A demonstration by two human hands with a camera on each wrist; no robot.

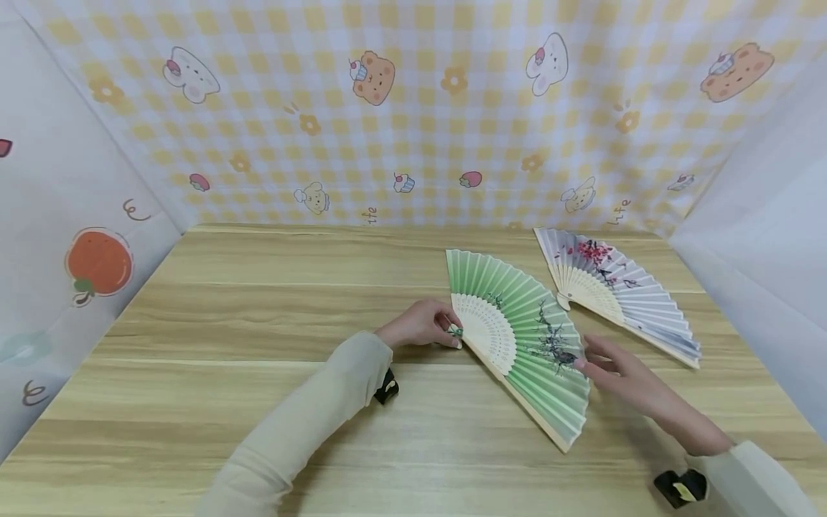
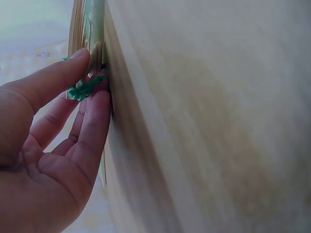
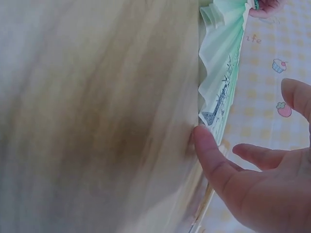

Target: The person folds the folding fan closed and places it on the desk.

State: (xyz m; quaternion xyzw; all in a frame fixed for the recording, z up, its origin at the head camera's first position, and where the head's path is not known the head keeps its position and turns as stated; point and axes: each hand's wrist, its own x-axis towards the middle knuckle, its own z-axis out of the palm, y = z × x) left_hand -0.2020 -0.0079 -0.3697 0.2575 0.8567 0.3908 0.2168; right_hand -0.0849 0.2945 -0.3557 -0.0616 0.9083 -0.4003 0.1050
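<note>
A green folding fan [image 1: 517, 316] lies spread on the table, with pale pierced ribs and a dark branch-and-bird print. My left hand [image 1: 423, 324] pinches its pivot end between thumb and fingers. In the left wrist view, a green tassel cord [image 2: 85, 90] hangs at the ribs between the fingertips of that left hand [image 2: 58, 131]. At the fan's outer edge is my right hand [image 1: 623, 377], fingers loosely extended. The right wrist view shows a fingertip of this right hand [image 3: 262, 174] right at the pleated green edge [image 3: 218, 87].
Behind to the right, a white-grey folding fan [image 1: 601, 280] with pink blossoms lies spread on the wooden table [image 1: 258, 309]. A yellow checked cloth [image 1: 413, 136] hangs along the back. White cloth walls stand at the left [image 1: 77, 194] and right [image 1: 762, 237].
</note>
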